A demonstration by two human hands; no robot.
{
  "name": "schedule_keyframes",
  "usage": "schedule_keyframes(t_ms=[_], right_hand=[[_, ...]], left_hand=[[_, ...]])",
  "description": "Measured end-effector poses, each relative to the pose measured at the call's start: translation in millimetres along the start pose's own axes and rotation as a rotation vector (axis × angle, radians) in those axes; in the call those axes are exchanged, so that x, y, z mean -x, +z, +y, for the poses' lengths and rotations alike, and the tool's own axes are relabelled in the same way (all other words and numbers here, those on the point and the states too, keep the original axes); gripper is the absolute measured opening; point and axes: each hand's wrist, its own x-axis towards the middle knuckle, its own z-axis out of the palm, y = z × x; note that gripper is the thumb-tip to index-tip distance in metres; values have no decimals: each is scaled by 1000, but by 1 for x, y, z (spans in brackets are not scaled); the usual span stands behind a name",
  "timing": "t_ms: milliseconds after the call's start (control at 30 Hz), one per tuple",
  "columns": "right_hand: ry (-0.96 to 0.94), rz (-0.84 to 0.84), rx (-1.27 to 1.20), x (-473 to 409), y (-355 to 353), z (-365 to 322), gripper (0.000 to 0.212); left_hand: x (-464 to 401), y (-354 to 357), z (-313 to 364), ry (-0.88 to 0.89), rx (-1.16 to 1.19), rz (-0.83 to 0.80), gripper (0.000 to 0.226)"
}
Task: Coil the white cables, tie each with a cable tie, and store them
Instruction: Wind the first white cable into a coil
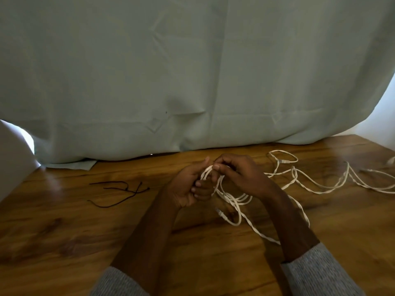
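Early: both the left hand (188,186) and right hand (237,169) hold a half-wound cable (229,198); cable ties (119,190) at nine o'clock lie unused, more cord (320,184) loose at three.

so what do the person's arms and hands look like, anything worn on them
Both hands, the left hand and the right hand, are bare, with no gloves. No rings, watch or bracelet can be seen. The forearms are bare too. Grey knit sleeves, the left sleeve and the right sleeve, are pushed up towards the elbows, with a flecked, heathered texture and no markings visible.
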Motion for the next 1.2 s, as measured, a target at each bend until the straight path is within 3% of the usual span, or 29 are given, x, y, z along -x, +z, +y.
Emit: schedule_keyframes(t_ms=[133,233,367,467,600,733,933,1200], right_hand=[[-8,21,-48,1,4,1,23],[21,-13,-45,2,5,6,25],[167,-91,-274,5,1,2,22],[114,-85,-298,3,5,-1,20],[48,49,-200,0,9,-7,21],[-45,123,60,-2,8,-4,23],[-66,214,333,0,11,2,34],[102,11,547,2,17,14,31]], left_hand=[[2,-3,-1,82,83,-25,57],[4,-5,-3,107,57,-132,57],[8,-10,-3,52,28,-234,47],[7,-13,1,-5,59,-326,48],[6,-14,8,13,110,-407,55],[10,-16,9,-2,143,-411,53],[9,-3,16,136,164,-470,54],[-27,21,26,437,442,-140,66]])
